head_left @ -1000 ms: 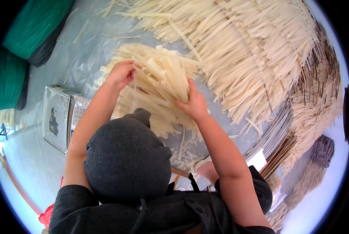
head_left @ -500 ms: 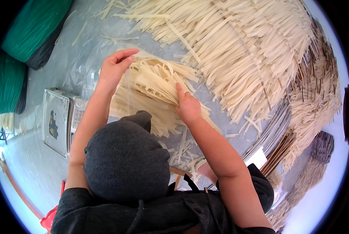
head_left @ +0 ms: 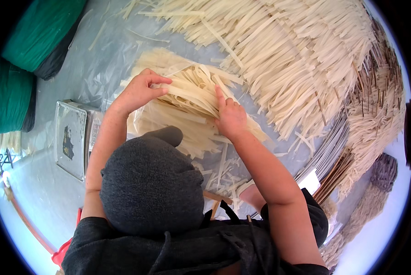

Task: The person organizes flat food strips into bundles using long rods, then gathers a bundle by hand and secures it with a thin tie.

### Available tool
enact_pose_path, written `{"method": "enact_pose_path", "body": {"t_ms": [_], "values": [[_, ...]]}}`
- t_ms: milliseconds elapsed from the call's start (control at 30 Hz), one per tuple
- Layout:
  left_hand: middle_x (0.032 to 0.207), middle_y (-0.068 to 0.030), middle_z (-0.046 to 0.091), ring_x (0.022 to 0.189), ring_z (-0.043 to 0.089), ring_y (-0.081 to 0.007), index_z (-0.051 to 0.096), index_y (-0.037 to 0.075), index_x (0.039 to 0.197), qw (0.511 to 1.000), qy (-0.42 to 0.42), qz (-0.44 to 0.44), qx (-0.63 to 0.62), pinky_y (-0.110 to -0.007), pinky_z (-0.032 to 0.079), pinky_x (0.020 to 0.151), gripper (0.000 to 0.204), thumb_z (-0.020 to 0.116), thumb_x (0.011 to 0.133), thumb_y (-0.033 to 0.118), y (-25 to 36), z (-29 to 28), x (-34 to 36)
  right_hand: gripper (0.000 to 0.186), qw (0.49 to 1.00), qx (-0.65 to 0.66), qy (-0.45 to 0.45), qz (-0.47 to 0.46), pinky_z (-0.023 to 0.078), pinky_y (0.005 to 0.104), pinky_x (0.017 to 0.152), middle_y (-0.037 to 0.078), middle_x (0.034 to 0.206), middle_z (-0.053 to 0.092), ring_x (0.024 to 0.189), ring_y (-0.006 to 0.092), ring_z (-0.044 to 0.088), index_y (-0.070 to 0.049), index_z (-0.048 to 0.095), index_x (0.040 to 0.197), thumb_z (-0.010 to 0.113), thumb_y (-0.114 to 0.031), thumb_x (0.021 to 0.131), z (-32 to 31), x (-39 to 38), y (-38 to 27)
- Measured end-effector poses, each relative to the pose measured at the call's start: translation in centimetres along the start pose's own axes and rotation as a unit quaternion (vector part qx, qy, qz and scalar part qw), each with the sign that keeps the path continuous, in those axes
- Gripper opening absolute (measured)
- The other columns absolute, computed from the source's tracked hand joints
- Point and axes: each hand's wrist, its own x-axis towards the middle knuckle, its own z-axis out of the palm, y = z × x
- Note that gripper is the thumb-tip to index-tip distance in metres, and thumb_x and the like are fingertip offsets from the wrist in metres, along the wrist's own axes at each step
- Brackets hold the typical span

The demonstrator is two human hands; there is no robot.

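A loose bundle of pale, flat, noodle-like strips [head_left: 191,75] lies over a clear plastic sheet on the grey surface, between my two hands. My left hand [head_left: 146,89] is at the bundle's left end, thumb and forefinger around some strips. My right hand [head_left: 230,114] grips the bundle's right side, forefinger stretched along it. A dark knitted cap [head_left: 150,183] fills the lower middle, hiding part of what is beneath.
A large heap of similar strips [head_left: 283,59] covers the back right, with grey rods [head_left: 327,142] and brown sticks [head_left: 336,172] below it. A metal scale [head_left: 72,137] stands at left, near green wrapped bales [head_left: 36,36]. A red object [head_left: 63,252] is at lower left.
My left hand has come down from the plastic's raised edge onto the strips. My right hand has shifted slightly right, still on the bundle.
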Motion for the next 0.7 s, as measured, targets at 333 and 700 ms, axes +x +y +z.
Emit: {"method": "enact_pose_path", "body": {"t_ms": [333, 700], "values": [[0.104, -0.0110, 0.054, 0.089, 0.061, -0.0281, 0.070, 0.010, 0.108, 0.943, 0.086, 0.164, 0.278, -0.038, 0.051, 0.076, 0.034, 0.054, 0.080, -0.003, 3.6, 5.1, 0.1, 0.084, 0.993, -0.111, 0.010, -0.046, 0.048, 0.0392, 0.075, 0.016, 0.093, 0.058, 0.081, 0.0290, 0.061, -0.014, 0.017, 0.153, 0.055, -0.005, 0.079, 0.3, 0.0, -1.6], [0.090, -0.0093, 0.053, 0.072, 0.056, -0.0209, 0.057, 0.011, 0.130, 0.960, 0.111, 0.165, 0.196, -0.032, 0.047, 0.066, 0.046, 0.058, 0.084, 0.003, 3.1, 5.4, 0.4, 0.068, 0.993, -0.070, 0.053, -0.076, 0.047, 0.0383, 0.070, 0.010, 0.089, 0.061, 0.080, 0.0249, 0.062, -0.010, 0.035, 0.144, 0.059, -0.012, 0.081, -1.3, 3.8, -4.6]]}}
